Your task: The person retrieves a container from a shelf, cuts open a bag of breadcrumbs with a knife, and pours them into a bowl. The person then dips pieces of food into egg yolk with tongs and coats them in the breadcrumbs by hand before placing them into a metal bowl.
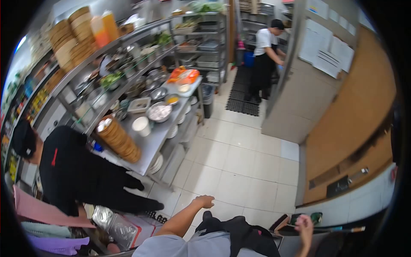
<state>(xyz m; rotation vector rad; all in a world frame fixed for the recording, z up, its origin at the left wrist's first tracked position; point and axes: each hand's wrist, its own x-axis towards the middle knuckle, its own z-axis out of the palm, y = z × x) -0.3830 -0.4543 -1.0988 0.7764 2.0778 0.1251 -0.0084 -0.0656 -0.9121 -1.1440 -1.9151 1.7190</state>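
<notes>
My left hand (204, 201) is held out in front of me over the tiled floor, its fingers loosely bent and nothing visible in it. My right hand (305, 225) is raised at my right side, fingers half curled and slightly blurred, with no object showing in it. Close behind it, low by the wall, are a dark green item (316, 218) and a brush-like brown object (280, 223). A black apron (239, 231) covers my front. Neither hand touches the steel worktable (147, 150) to the left.
On the worktable stand bamboo steamers (120, 139), a white tub (141, 127) and a metal bowl (159, 112). A person in black (72, 167) bends at the left. Another person (267, 60) stands on a black mat (244, 96) ahead. A wooden door (346, 124) is at the right.
</notes>
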